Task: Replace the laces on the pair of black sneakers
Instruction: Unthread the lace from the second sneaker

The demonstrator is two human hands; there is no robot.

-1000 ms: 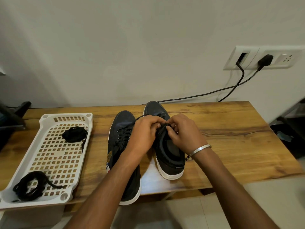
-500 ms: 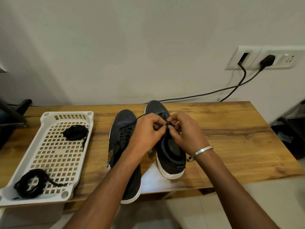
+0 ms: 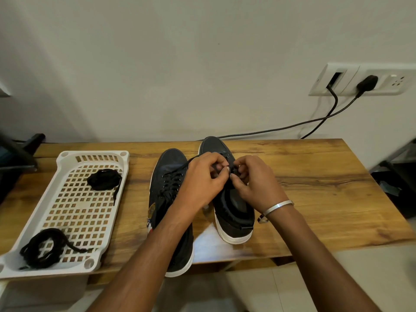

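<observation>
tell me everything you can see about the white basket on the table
The white basket is a shallow rectangular plastic tray with a grid of square holes and rounded corners. It lies flat at the wooden table's left end, its near end overhanging the edge. Two bundles of black laces lie in it, one far, one near. Neither hand touches it.

Wooden table [image 3: 315, 176], grain visible, set against wall. Directly on it: white perforated tray [image 3: 67, 212] at 9 o'clock; left sneaker [image 3: 168, 167] at centre, heel overhanging near edge; right sneaker [image 3: 234, 212] just beside it at 3 o'clock.
</observation>
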